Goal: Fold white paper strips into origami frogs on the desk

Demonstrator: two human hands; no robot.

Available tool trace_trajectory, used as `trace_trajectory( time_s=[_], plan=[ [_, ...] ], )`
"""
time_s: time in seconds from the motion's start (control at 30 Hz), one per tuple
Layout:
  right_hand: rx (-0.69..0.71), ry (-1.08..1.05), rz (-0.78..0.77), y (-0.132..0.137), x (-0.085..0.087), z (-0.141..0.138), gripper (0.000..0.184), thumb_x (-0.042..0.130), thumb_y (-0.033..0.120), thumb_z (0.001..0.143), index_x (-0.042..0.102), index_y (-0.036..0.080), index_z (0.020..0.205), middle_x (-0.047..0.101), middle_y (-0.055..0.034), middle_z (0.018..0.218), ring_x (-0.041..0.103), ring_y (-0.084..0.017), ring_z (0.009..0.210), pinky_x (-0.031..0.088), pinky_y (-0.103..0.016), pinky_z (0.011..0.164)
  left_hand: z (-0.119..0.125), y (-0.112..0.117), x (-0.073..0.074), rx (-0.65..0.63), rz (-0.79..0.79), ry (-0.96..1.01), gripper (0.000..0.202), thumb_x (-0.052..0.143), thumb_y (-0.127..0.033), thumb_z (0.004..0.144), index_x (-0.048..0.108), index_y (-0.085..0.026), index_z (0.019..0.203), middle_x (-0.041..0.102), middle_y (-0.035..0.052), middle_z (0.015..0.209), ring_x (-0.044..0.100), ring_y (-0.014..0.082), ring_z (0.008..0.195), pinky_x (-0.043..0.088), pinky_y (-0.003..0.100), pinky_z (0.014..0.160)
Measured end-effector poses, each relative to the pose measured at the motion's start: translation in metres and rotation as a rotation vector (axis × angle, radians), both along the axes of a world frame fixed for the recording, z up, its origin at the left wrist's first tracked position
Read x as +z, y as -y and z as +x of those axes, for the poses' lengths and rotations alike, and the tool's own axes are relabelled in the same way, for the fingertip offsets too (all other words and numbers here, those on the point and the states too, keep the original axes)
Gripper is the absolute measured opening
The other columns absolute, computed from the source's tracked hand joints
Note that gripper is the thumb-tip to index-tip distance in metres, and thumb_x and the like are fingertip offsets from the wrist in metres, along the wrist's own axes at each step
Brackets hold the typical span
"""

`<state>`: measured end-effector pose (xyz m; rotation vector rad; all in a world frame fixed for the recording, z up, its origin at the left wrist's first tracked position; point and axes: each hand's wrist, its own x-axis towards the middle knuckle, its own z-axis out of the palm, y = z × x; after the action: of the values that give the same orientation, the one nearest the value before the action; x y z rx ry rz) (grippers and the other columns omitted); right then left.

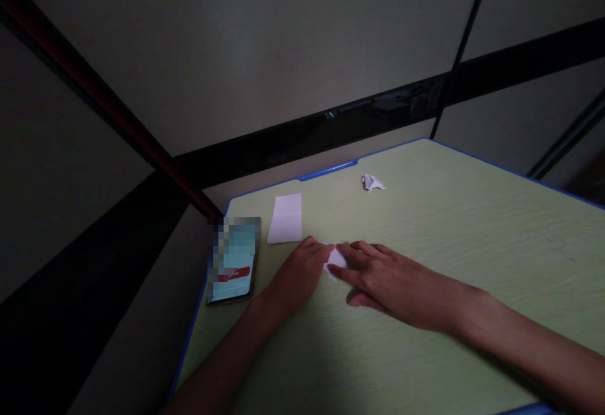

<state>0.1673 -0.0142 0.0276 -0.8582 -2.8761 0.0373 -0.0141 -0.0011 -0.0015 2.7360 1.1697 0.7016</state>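
A small piece of white folded paper [336, 261] lies on the table between my two hands, partly covered by their fingers. My left hand [307, 265] is closed at its left edge, with the fingertips gripping it; the exact grip is hidden. From the right, my right hand [378, 276] reaches over the paper, its fingers stretched out and apart. Its fingertips rest on the paper's right side, while the thumb sits lower, off the paper.
Beyond my left hand lies a flat white sheet of paper [286, 218]. A phone [236, 261] with a lit, partly blurred screen is at the table's left edge. A folded paper figure [372, 182] sits toward the back. Behind the blue-edged table [472, 232] stand panels with a black band [302, 144].
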Motion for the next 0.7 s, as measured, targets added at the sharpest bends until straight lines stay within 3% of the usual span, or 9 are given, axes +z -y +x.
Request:
trace_trajectory(
  time_s=[0.27, 0.5, 0.7],
  plan=[
    [-0.003, -0.008, -0.011, -0.0011, -0.0058, 0.0022, 0.040, 0.046, 0.033, 0.079, 0.044, 0.018, 0.116, 0.038, -0.0169, 0.126, 0.034, -0.028, 0.115, 0.037, -0.042, 0.086, 0.0014, 0.0009, 0.0033, 0.020, -0.013, -0.018, 0.016, 0.041, -0.009, 0.078, 0.056, -0.011, 0.082, 0.059, 0.0055, 0.074, 0.048, 0.0151, 0.072, 0.044, 0.027, 0.067],
    [0.022, -0.021, -0.024, -0.0037, -0.0043, 0.0003, 0.037, 0.044, 0.034, 0.079, 0.048, 0.017, 0.112, 0.042, -0.0181, 0.122, 0.036, -0.028, 0.114, 0.036, -0.042, 0.087, 0.0000, 0.0008, -0.0029, 0.028, -0.011, 0.056, 0.016, 0.042, -0.007, 0.076, 0.056, -0.011, 0.083, 0.060, 0.0064, 0.081, 0.049, 0.0152, 0.078, 0.043, 0.029, 0.073],
    [0.014, -0.031, -0.040, -0.0064, -0.0035, 0.0020, 0.040, 0.043, 0.039, 0.079, 0.048, 0.020, 0.114, 0.042, -0.0173, 0.123, 0.036, -0.028, 0.114, 0.035, -0.044, 0.087, -0.0007, 0.0053, -0.0008, 0.174, -0.039, 0.174, 0.012, 0.045, -0.008, 0.074, 0.056, -0.014, 0.076, 0.059, 0.0043, 0.076, 0.052, 0.0140, 0.074, 0.044, 0.029, 0.070]
  ],
)
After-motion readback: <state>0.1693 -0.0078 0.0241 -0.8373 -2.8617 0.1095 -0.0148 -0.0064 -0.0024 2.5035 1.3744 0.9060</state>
